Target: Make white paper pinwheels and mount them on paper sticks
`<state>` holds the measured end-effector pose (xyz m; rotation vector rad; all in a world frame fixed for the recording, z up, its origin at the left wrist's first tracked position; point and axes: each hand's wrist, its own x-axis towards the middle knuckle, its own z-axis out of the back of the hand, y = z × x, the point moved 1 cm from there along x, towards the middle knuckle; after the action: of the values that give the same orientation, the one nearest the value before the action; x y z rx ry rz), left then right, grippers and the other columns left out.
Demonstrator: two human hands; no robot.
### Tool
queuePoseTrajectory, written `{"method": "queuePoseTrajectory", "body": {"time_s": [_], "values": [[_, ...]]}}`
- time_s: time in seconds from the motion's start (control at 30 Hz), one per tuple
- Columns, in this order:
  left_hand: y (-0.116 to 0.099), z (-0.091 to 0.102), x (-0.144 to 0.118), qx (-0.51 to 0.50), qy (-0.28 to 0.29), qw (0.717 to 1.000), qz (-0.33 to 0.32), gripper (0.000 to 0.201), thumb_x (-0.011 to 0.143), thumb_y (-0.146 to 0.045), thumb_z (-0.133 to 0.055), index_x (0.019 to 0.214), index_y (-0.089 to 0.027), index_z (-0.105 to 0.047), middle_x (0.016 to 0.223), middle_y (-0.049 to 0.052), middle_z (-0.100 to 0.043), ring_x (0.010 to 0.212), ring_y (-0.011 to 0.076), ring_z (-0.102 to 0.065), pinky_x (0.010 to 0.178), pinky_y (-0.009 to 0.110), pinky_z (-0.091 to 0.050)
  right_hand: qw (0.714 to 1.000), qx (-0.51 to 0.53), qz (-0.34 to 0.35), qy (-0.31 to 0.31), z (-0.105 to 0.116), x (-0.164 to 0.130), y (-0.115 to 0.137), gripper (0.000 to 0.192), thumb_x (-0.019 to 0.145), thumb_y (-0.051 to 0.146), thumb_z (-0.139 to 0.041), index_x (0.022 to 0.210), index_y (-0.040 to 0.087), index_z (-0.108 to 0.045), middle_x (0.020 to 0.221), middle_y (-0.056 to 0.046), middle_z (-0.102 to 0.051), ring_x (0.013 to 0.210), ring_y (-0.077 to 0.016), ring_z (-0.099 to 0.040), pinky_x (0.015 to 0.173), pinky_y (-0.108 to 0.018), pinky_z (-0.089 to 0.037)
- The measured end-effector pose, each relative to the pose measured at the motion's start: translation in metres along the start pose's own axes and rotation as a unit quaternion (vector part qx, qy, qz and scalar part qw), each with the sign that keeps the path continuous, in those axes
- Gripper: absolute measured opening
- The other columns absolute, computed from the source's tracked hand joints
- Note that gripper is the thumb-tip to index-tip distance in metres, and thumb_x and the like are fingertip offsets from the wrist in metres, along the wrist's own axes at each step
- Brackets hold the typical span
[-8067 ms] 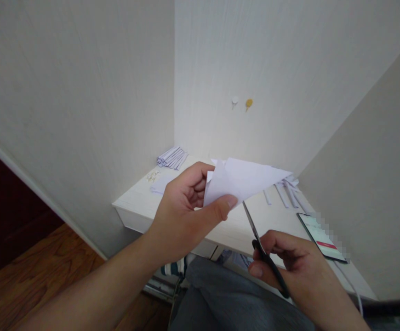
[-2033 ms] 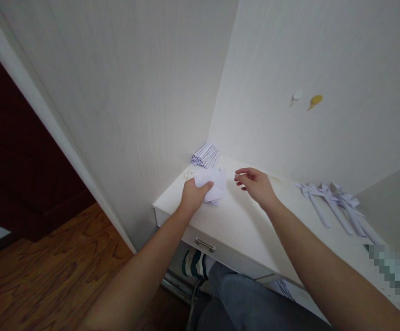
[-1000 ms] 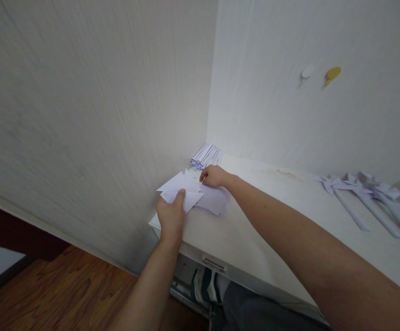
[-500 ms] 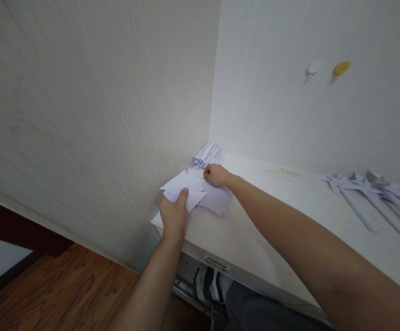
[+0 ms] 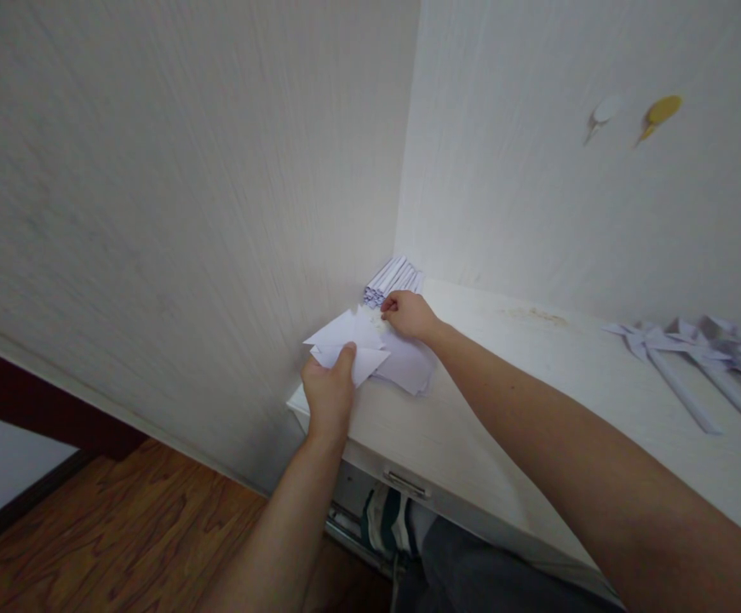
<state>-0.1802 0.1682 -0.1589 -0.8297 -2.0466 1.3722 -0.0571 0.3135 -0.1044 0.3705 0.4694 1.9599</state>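
Note:
My left hand (image 5: 330,387) grips a white sheet of paper (image 5: 338,334) cut into pointed flaps, thumb on top near its middle. Just right of it, my right hand (image 5: 409,315) is bent with its fingertips drawn together over some tiny pale bits (image 5: 378,323); anything pinched there is too small to make out. Beneath that hand and the cut sheet lies a stack of flat white paper (image 5: 405,364). Behind, in the corner, rests a bundle of rolled paper sticks (image 5: 393,279), close to my right fingertips.
Several paper pinwheels on rolled sticks (image 5: 683,383) lie at the right of the white tabletop (image 5: 473,460). A white hook (image 5: 606,111) and a yellow hook (image 5: 663,111) are on the back wall. Below the top are a drawer handle (image 5: 407,484) and green-and-white shoes (image 5: 387,519).
The view has shifted slightly. My right hand has turned a little and its fingertips show more above the tiny bits. My left hand keeps hold of the cut paper.

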Motion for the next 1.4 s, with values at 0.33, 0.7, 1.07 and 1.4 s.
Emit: {"method": "queuePoseTrajectory", "body": {"time_s": [0.33, 0.7, 1.07, 1.4], "values": [[-0.004, 0.001, -0.002, -0.005, 0.008, 1.000, 0.009, 0.032, 0.072, -0.027, -0.081, 0.100, -0.012, -0.076, 0.108, 0.013, -0.082, 0.096, 0.0260, -0.078, 0.099, 0.043, -0.060, 0.981, 0.145, -0.050, -0.118, 0.035, -0.069, -0.003, 0.006, 0.085, 0.011, -0.069, 0.084, 0.016, -0.072, 0.089, -0.008, -0.079, 0.086, -0.0205, -0.074, 0.081, -0.031, -0.056], [-0.065, -0.022, -0.123, 0.022, 0.177, 0.982, 0.065, 0.043, 0.071, -0.035, -0.085, 0.107, -0.012, -0.077, 0.107, 0.013, -0.082, 0.099, 0.0283, -0.077, 0.095, 0.042, -0.061, 0.889, 0.411, -0.027, -0.199, 0.116, -0.281, -0.010, 0.003, 0.079, 0.022, -0.063, 0.080, 0.021, -0.066, 0.066, 0.001, -0.072, 0.057, -0.0144, -0.067, 0.059, -0.027, -0.051], [-0.137, -0.088, -0.242, -0.092, 0.235, 0.963, 0.090, 0.058, 0.071, -0.030, -0.083, 0.127, -0.022, -0.070, 0.113, 0.008, -0.080, 0.114, 0.0314, -0.074, 0.099, 0.043, -0.062, 0.827, 0.516, -0.007, -0.223, 0.137, -0.414, -0.020, 0.014, 0.085, 0.036, -0.080, 0.094, 0.026, -0.078, 0.089, -0.004, -0.082, 0.076, -0.0202, -0.078, 0.073, -0.035, -0.063], [-0.151, -0.113, -0.261, -0.061, 0.222, 0.967, 0.108, 0.046, 0.076, -0.030, -0.076, 0.122, -0.025, -0.069, 0.111, 0.004, -0.079, 0.098, 0.0254, -0.077, 0.074, 0.033, -0.066, 0.851, 0.438, 0.057, -0.283, 0.177, -0.425, -0.023, 0.006, 0.089, 0.025, -0.073, 0.091, 0.028, -0.079, 0.082, -0.002, -0.079, 0.075, -0.0196, -0.074, 0.066, -0.032, -0.059]]}}
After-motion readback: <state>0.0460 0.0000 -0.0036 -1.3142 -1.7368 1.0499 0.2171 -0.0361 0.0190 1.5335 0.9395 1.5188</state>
